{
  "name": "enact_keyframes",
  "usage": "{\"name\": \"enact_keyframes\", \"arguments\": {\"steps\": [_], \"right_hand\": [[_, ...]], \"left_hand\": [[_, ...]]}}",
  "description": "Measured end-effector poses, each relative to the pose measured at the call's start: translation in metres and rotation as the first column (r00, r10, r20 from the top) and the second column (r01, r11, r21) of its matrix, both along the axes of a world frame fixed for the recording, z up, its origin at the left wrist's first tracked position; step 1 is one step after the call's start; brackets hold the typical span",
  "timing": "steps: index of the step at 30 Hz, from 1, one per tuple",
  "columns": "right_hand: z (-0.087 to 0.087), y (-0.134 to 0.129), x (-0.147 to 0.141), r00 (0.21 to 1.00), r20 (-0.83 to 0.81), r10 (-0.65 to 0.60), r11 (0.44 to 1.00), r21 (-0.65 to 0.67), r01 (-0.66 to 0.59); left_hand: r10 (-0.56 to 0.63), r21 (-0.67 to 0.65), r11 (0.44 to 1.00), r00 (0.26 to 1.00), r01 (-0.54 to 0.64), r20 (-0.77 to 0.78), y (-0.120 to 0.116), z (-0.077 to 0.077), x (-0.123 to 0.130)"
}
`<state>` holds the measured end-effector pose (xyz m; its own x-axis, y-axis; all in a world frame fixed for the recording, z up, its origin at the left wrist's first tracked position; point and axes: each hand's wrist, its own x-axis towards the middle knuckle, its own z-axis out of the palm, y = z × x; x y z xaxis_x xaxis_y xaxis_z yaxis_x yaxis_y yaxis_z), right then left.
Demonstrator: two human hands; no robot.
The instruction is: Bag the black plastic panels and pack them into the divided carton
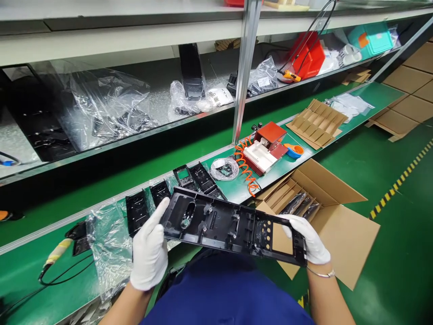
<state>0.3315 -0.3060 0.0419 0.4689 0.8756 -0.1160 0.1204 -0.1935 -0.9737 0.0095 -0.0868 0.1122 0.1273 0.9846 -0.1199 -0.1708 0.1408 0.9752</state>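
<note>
A long black plastic housing [221, 223] is held up in front of my body, its ribbed inner side facing me. It has an oval opening toward the left and a rectangular window with a row of round holes toward the right. My left hand [150, 248], in a white glove, grips the left end with the thumb along the edge. Gloved in white too, my right hand [309, 239] is closed around the right end. Behind the housing, several smaller black plastic parts [137, 210] lie on the green bench.
Clear plastic bags [110, 243] and a yellow-handled corded tool [58, 253] lie on the bench at left. A red and white fixture [265, 149] with a coiled orange hose [241, 164] stands beyond. An open cardboard box [341, 225] with dividers sits at right. A shelf [158, 113] runs above the bench.
</note>
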Motion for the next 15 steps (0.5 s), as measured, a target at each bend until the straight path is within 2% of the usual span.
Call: {"name": "enact_keyframes", "arguments": {"steps": [4, 9, 15], "right_hand": [[0.009, 0.003, -0.007, 0.990, -0.133, -0.041, 0.999, 0.017, 0.043], [0.017, 0.005, -0.013, 0.987, -0.157, -0.046, 0.998, 0.033, 0.052], [0.013, 0.003, -0.016, 0.984, -0.170, -0.046, 0.998, 0.041, 0.054]], "left_hand": [[0.011, 0.059, 0.998, 1.000, -0.009, -0.028, 0.003, -0.002, -0.004], [0.023, 0.100, 0.995, 0.998, -0.017, -0.054, 0.007, -0.006, -0.010], [0.032, 0.068, 0.997, 0.999, -0.033, 0.002, 0.009, -0.010, -0.019]]}}
